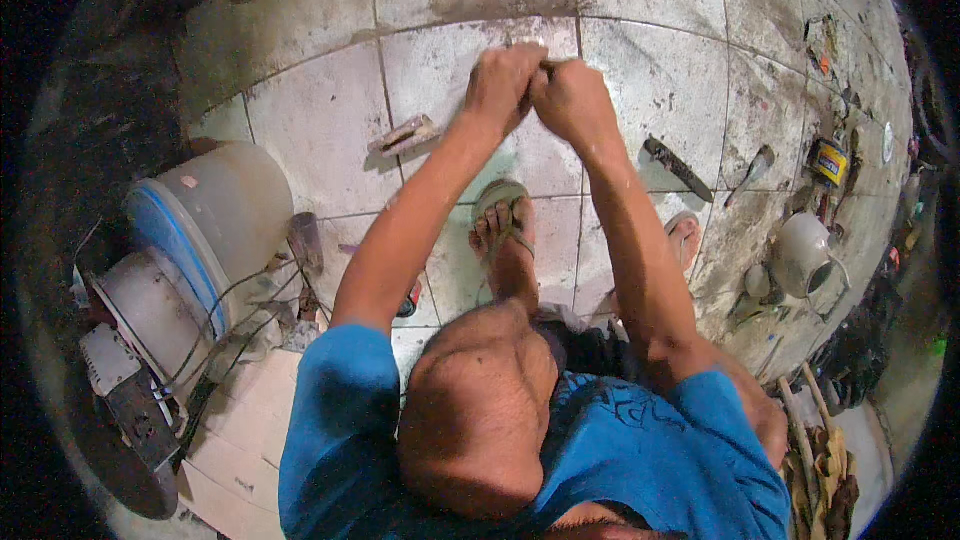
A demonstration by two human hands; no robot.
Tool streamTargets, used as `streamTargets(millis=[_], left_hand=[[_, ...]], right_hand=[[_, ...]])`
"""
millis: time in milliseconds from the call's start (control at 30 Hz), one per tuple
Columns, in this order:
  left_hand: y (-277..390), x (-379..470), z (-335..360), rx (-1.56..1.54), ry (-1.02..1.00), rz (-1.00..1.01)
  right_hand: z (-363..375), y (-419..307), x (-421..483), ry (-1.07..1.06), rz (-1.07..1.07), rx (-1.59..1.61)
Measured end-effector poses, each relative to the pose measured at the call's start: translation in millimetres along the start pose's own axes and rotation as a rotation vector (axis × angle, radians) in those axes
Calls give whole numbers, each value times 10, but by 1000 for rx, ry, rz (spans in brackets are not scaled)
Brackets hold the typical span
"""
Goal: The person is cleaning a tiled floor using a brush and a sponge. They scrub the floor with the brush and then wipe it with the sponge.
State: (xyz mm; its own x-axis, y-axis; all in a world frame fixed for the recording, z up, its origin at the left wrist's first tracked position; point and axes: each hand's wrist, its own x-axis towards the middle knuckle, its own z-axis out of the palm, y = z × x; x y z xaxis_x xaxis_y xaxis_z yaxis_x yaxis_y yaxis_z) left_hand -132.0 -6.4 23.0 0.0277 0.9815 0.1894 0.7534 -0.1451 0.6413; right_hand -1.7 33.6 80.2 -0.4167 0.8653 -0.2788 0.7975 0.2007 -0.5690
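Note:
My left hand (pixel 501 86) and my right hand (pixel 574 99) meet over the tiled floor (pixel 645 60) in front of me, fingers curled and knuckles up. Something small and dark shows between them at the fingertips, but the hands hide what it is. Left of my left forearm, a short pale piece with a rolled end (pixel 406 136) lies on the tiles. To the right of my right forearm lies a dark flat blade-like strip (pixel 679 169). Beyond it is a smaller brush-like or spatula-like tool (pixel 751 172).
At left, a translucent plastic bucket (pixel 240 202) with a blue rim lies on its side by cables and a power tool (pixel 124 390). At right are a yellow-labelled container (pixel 828 163) and a white mug-like vessel (pixel 804 253). My sandalled foot (pixel 502 225) stands below my hands.

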Motion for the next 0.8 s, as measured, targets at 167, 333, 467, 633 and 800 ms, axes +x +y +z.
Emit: streamTargets(millis=[167, 333, 467, 633, 800], left_hand=[[-169, 217, 80, 57, -47, 31], [-34, -61, 117, 29, -55, -2], [-144, 261, 126, 11, -51, 0], [64, 29, 87, -24, -107, -72], [-132, 268, 115, 100, -98, -32]], right_hand=[[22, 80, 258, 51, 48, 58], [-18, 35, -79, 11, 78, 22], [46, 167, 267, 90, 20, -4], [-46, 126, -28, 1, 65, 41], [-182, 60, 284, -16, 74, 88]])
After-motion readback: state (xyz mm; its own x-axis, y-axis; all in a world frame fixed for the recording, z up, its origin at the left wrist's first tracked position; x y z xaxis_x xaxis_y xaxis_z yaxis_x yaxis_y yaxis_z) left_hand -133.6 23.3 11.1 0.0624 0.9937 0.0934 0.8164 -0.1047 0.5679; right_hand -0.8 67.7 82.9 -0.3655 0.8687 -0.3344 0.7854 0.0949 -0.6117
